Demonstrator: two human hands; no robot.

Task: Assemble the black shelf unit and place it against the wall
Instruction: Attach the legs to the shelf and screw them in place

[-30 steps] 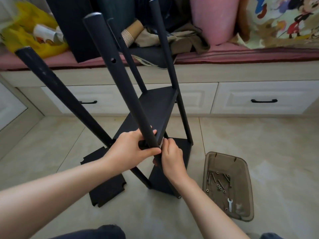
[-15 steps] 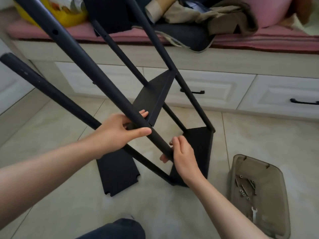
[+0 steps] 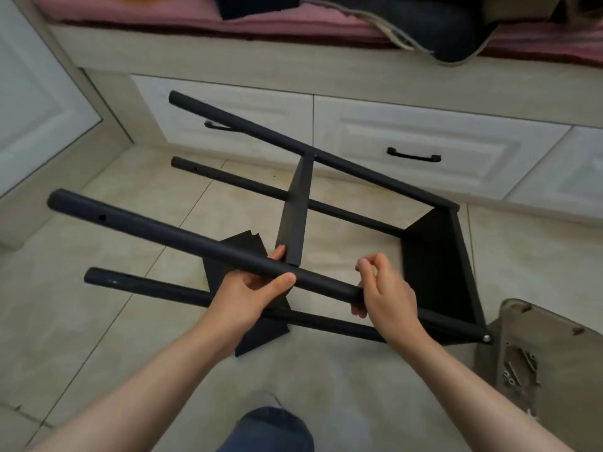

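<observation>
Shelf unit (image 3: 326,223) tipped on its side over the floor, both my hands on its nearest pole.

The frame lies slanted on the tiled floor (image 3: 130,337) in front of the white drawers (image 3: 408,138), its four poles pointing left and two shelves fixed between them. My left hand (image 3: 251,295) grips the near pole (image 3: 182,243), thumb over the top and fingers beneath. My right hand (image 3: 385,295) curls round the same pole further down, thumb and forefinger raised together above it; I cannot tell whether they pinch anything. A loose black panel (image 3: 241,249) lies flat under the frame. To my right sits a brownish tray (image 3: 548,337) holding screws (image 3: 518,363).
</observation>
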